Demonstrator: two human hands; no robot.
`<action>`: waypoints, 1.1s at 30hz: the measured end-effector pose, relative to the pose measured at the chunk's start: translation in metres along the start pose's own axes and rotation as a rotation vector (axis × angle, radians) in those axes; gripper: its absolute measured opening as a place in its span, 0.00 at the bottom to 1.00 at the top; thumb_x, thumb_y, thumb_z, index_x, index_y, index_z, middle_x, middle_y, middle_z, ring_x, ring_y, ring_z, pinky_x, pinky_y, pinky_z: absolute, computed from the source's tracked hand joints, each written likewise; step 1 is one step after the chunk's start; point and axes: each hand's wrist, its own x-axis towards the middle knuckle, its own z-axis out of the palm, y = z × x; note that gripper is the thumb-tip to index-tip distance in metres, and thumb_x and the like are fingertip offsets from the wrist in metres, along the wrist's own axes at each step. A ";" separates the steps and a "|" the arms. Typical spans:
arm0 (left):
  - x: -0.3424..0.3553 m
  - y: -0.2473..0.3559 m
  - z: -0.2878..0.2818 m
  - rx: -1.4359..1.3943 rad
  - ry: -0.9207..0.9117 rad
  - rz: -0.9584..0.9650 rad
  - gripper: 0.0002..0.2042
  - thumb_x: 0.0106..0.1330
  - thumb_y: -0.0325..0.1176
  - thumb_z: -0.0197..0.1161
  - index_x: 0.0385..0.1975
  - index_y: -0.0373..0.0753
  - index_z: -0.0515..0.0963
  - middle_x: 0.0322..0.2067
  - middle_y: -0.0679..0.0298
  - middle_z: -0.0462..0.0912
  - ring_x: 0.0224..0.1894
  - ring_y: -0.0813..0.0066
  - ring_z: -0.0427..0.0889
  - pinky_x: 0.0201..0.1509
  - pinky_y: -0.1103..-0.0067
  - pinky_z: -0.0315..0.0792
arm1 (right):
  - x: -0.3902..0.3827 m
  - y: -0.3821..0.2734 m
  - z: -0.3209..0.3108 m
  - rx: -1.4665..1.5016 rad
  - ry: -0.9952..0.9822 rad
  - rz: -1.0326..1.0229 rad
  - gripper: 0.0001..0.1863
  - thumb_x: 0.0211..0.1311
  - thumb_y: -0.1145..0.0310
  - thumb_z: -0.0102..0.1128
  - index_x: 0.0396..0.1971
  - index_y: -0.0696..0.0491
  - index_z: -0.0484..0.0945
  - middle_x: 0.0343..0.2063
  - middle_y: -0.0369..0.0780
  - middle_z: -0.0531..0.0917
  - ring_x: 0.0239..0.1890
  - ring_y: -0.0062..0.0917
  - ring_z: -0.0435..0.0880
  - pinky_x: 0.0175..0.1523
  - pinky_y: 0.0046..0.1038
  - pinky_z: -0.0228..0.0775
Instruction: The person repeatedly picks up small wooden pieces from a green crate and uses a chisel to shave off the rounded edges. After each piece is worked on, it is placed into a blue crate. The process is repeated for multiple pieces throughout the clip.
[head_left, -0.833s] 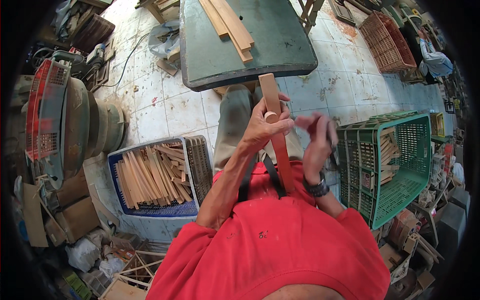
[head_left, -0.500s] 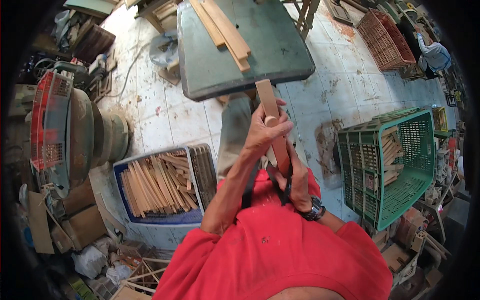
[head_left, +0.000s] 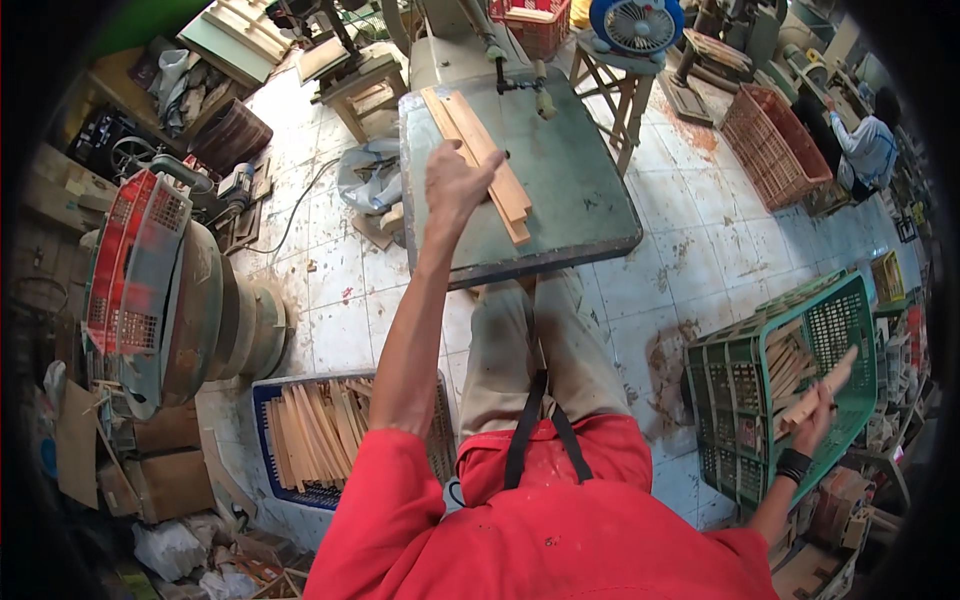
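At the green-topped work table, my left hand straddles two pale wooden strips. Its thumb stands apart on their right side, and the fingers are partly hidden and a little blurred. The strips lie side by side on the table top. Far to the right, my right hand grips one end of a wooden piece, its far end pointing up and right. The piece is tilted over the open side of the green crate, where several wooden pieces lie.
A blue crate full of wooden strips stands left of my legs. Further left is a round machine base with a red basket on it. A fan stands beyond the table. At far right, a person is near a red crate.
My hands have parted. The left went forward to the strips on the table; the right swung out to the green crate with the wooden piece. The view has tilted up.
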 end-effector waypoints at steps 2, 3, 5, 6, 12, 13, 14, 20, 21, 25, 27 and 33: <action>0.026 0.005 0.039 0.140 -0.088 -0.029 0.35 0.47 0.55 0.73 0.43 0.26 0.79 0.36 0.47 0.84 0.38 0.55 0.85 0.43 0.68 0.78 | 0.085 0.003 -0.153 -0.201 0.014 -0.046 0.20 0.64 0.68 0.61 0.52 0.64 0.75 0.47 0.42 0.81 0.38 0.25 0.81 0.42 0.28 0.74; 0.032 0.003 0.046 0.167 -0.110 -0.067 0.34 0.47 0.53 0.73 0.43 0.25 0.78 0.37 0.47 0.83 0.40 0.54 0.85 0.45 0.68 0.78 | 0.088 0.009 -0.155 -0.599 0.105 -0.169 0.20 0.64 0.67 0.61 0.52 0.64 0.74 0.46 0.44 0.82 0.36 0.26 0.81 0.40 0.28 0.74; 0.044 0.000 0.052 0.198 -0.163 -0.141 0.32 0.47 0.49 0.73 0.43 0.24 0.77 0.38 0.47 0.83 0.44 0.53 0.84 0.47 0.68 0.79 | 0.085 0.002 -0.148 -1.406 0.401 -0.378 0.20 0.65 0.66 0.60 0.51 0.65 0.74 0.43 0.46 0.83 0.32 0.28 0.82 0.36 0.29 0.74; 0.048 -0.004 0.050 0.181 -0.213 -0.167 0.30 0.47 0.47 0.72 0.40 0.24 0.78 0.39 0.46 0.83 0.45 0.53 0.84 0.48 0.68 0.78 | 0.070 0.001 -0.123 -1.335 0.489 -0.386 0.21 0.67 0.65 0.58 0.52 0.65 0.72 0.40 0.48 0.83 0.32 0.33 0.83 0.35 0.32 0.74; 0.064 -0.041 0.034 -0.087 -0.349 -0.303 0.17 0.46 0.35 0.66 0.30 0.24 0.81 0.30 0.48 0.84 0.32 0.55 0.87 0.35 0.71 0.81 | -0.053 -0.025 0.092 -0.576 0.093 -0.500 0.18 0.70 0.64 0.50 0.52 0.61 0.70 0.47 0.45 0.80 0.48 0.35 0.82 0.60 0.37 0.75; 0.059 -0.045 0.027 -0.306 -0.331 -0.298 0.14 0.47 0.33 0.65 0.27 0.26 0.80 0.25 0.52 0.83 0.22 0.62 0.85 0.25 0.74 0.80 | -0.076 -0.032 0.121 -0.749 0.034 -0.514 0.18 0.71 0.64 0.49 0.52 0.62 0.70 0.47 0.45 0.80 0.48 0.33 0.82 0.58 0.36 0.75; 0.053 -0.048 0.017 -0.438 -0.371 -0.287 0.15 0.48 0.33 0.66 0.30 0.25 0.80 0.25 0.53 0.83 0.23 0.65 0.84 0.25 0.75 0.79 | -0.081 -0.007 0.122 -0.712 -0.038 -0.556 0.19 0.71 0.63 0.47 0.53 0.62 0.69 0.47 0.44 0.80 0.49 0.32 0.81 0.57 0.36 0.76; -0.094 -0.022 -0.019 -0.813 -0.328 -0.144 0.35 0.53 0.28 0.74 0.60 0.29 0.62 0.40 0.57 0.77 0.39 0.72 0.81 0.31 0.82 0.78 | -0.227 0.017 0.274 -0.201 -0.647 -0.141 0.30 0.67 0.56 0.50 0.62 0.60 0.61 0.55 0.46 0.72 0.53 0.33 0.76 0.57 0.34 0.69; -0.121 -0.023 -0.025 -0.768 -0.300 -0.117 0.36 0.52 0.25 0.74 0.60 0.31 0.62 0.44 0.56 0.75 0.39 0.71 0.80 0.36 0.81 0.79 | -0.246 0.023 0.295 -0.215 -0.750 -0.152 0.26 0.67 0.61 0.50 0.61 0.59 0.64 0.51 0.45 0.74 0.50 0.31 0.77 0.54 0.32 0.70; -0.206 -0.014 -0.031 -0.849 -0.159 -0.239 0.24 0.60 0.23 0.66 0.56 0.32 0.66 0.44 0.61 0.77 0.44 0.71 0.79 0.37 0.78 0.76 | -0.294 0.022 0.330 -0.103 -1.191 -0.159 0.25 0.64 0.68 0.51 0.59 0.62 0.63 0.42 0.52 0.78 0.46 0.41 0.80 0.48 0.36 0.70; -0.220 -0.022 -0.027 -0.852 -0.148 -0.201 0.22 0.63 0.25 0.64 0.56 0.34 0.66 0.46 0.57 0.78 0.44 0.70 0.80 0.37 0.79 0.77 | -0.308 0.039 0.321 0.088 -1.097 -0.370 0.29 0.60 0.72 0.56 0.60 0.64 0.60 0.39 0.52 0.77 0.39 0.47 0.80 0.43 0.36 0.71; -0.172 -0.025 -0.072 -0.866 -0.267 0.020 0.30 0.72 0.35 0.54 0.70 0.40 0.49 0.57 0.42 0.70 0.52 0.55 0.79 0.50 0.67 0.77 | -0.329 0.061 0.280 0.091 -1.215 -0.221 0.25 0.63 0.73 0.56 0.58 0.63 0.62 0.37 0.51 0.78 0.40 0.47 0.79 0.43 0.41 0.68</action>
